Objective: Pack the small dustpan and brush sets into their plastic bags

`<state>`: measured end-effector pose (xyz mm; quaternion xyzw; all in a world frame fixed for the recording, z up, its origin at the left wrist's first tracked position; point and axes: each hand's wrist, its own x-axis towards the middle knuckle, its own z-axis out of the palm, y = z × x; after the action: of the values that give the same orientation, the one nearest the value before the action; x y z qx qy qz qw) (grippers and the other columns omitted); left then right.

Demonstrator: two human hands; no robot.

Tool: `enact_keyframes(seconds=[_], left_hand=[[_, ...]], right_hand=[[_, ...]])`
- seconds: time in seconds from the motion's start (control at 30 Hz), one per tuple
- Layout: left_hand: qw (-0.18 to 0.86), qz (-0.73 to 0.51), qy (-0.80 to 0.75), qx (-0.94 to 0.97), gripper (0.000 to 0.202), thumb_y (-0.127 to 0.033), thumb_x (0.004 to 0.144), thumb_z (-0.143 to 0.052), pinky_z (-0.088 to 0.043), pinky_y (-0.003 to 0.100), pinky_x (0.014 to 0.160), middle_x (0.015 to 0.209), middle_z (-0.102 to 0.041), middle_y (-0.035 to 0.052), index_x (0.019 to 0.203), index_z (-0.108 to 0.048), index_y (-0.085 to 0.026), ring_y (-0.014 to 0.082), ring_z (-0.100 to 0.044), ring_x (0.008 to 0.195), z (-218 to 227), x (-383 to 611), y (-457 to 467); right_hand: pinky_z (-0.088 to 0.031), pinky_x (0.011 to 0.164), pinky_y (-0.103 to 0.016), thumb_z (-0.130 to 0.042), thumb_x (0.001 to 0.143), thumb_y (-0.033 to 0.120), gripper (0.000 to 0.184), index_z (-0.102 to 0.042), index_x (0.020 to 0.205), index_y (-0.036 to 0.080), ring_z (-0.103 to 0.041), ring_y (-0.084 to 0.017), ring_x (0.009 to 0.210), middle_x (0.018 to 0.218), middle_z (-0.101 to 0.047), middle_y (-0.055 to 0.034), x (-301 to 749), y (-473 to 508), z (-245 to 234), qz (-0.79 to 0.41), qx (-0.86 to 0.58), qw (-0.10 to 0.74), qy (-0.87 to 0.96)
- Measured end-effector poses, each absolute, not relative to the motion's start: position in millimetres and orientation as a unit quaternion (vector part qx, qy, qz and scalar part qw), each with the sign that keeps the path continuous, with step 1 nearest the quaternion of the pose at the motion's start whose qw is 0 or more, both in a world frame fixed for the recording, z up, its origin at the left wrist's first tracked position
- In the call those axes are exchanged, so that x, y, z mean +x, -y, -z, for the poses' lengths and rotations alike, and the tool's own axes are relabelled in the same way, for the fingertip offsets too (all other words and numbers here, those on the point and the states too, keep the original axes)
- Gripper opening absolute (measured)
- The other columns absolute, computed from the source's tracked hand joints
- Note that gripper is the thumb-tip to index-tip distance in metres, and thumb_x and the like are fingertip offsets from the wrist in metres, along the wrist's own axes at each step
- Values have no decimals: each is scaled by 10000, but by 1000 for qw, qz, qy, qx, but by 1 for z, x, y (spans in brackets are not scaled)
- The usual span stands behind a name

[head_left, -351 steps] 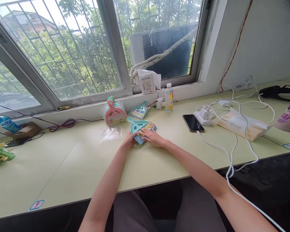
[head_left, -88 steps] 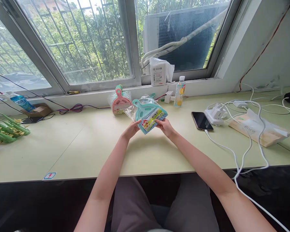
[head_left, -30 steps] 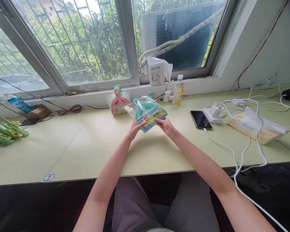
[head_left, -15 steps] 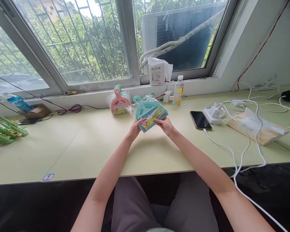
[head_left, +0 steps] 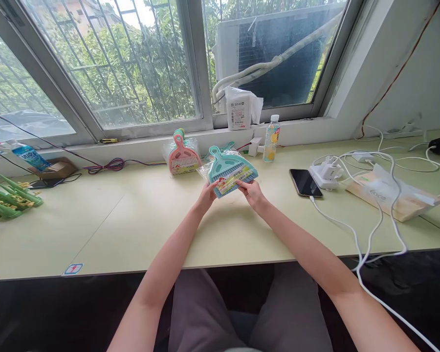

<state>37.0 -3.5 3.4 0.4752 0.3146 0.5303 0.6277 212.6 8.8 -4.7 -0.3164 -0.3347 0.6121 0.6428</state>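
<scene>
Two narrow pinch grips: left hand [head_left: 207, 197] and right hand [head_left: 253, 194] on the near edge of teal dustpan set [head_left: 230, 164], tilted over table [head_left: 150, 220]; likely package-handling step, next move probably calls for even hold, plastic film [head_left: 204, 171] looks slippery

From the bagged teal dustpan-and-brush set [head_left: 232, 171], the broadest passage lies at eight o'clock — bare tabletop [head_left: 132, 215] out to the green stems [head_left: 12, 198] near nine. At six, room opens between the left hand [head_left: 206, 196] and right hand [head_left: 253, 194]. The pink dustpan [head_left: 183, 156] blocks between nine and ten, the drink bottle [head_left: 271, 139] between one and two. A smartphone [head_left: 305, 183] narrows three — white charging cables [head_left: 359, 264] snag four.
</scene>
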Motion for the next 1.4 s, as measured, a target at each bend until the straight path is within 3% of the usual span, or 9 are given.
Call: enact_keyframes(seconds=[0.2,0.47,0.7,1.0,1.23,1.4], left_hand=[[614,-501,-337,509,665,-279,704,-770,-424,478,1049,1294,-612,102,1304,-494,-204,301,-555,1212,2,31,2],[581,-540,-333,510,776,-263,707,-748,-410,479,1050,1248,-633,75,1402,-404,-237,291,-560,1201,-1,34,6],[589,-518,-328,526,840,-311,720,-762,-407,509,1056,1324,-585,82,1443,-335,-286,289,-551,1217,-1,32,7],[572,-545,-344,507,878,-279,700,-745,-460,516,990,1279,-607,91,1460,-305,-260,314,-581,1162,-2,34,7],[579,-536,-346,508,868,-296,706,-731,-483,535,952,1271,-612,100,1461,-304,-258,312,-627,1096,-2,33,6],[597,-514,-328,521,787,-319,707,-726,-486,549,932,1238,-636,122,1408,-385,-214,311,-682,974,-5,34,8]], right_hand=[[-549,1006,-350,-759,680,111,264,-662,913,192,-666,-207,1085,1053,-732,-24,210,-5,8,-609,-342,630,339],[-562,975,-387,-766,668,111,273,-666,912,179,-693,-210,1007,1012,-740,-40,213,-4,1,-625,-335,591,384],[-559,976,-389,-800,624,91,308,-669,891,172,-689,-215,1004,979,-742,-47,211,-3,1,-620,-345,597,374],[-555,978,-351,-799,616,95,320,-673,900,172,-698,-186,971,979,-746,-33,211,-6,4,-639,-346,573,379],[-560,967,-365,-739,699,94,224,-670,900,163,-710,-193,949,959,-753,-51,212,-5,3,-648,-340,575,366],[-575,935,-356,-658,784,109,143,-660,913,170,-722,-170,871,942,-755,-38,213,-8,2,-656,-345,572,352]])
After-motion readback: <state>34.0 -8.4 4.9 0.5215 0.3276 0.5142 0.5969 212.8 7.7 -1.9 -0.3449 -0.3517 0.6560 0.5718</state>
